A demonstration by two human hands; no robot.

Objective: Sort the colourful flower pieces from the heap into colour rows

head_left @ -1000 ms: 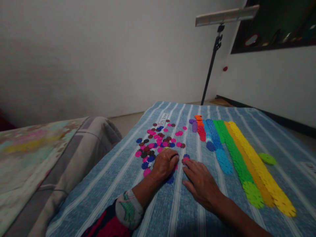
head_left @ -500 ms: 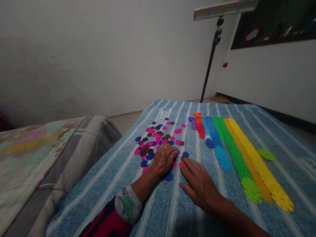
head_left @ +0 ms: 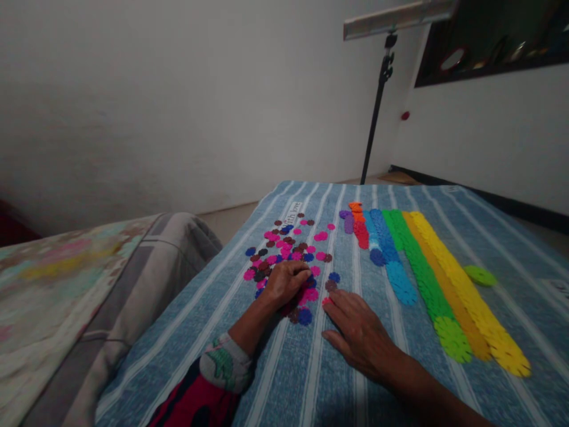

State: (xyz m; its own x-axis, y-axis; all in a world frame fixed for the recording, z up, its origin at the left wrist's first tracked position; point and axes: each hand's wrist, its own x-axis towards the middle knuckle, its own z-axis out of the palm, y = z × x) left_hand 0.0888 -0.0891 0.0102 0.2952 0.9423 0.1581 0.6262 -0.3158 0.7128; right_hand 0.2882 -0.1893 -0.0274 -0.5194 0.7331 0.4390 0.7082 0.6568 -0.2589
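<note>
My left hand [head_left: 284,284] is closed, fingers curled down over a loose pile of notched plastic discs [head_left: 272,260] in pink, blue, brown and black. Whatever sits between its fingertips is hidden. My right hand [head_left: 362,335] lies low on the cloth with fingers stretched out, its fingertips touching a pinkish-red disc [head_left: 328,300]. Just beyond those fingertips are a brown disc [head_left: 331,286] and a blue disc [head_left: 334,277]. Between the two hands rest a pink disc [head_left: 312,294] and another blue disc [head_left: 304,316].
Overlapping discs form rows on the right: a yellow row [head_left: 471,290], an orange one, a green row [head_left: 422,279] and blue ones. A lime disc [head_left: 480,275] lies apart. Striped cloth [head_left: 178,350] covers the surface. Behind it rises a stand [head_left: 376,118]; a draped blanket [head_left: 89,284] is at left.
My left hand has shifted slightly left, uncovering pink and blue discs beside its fingers. My right hand stays nearly in place. The view has tilted a little.
</note>
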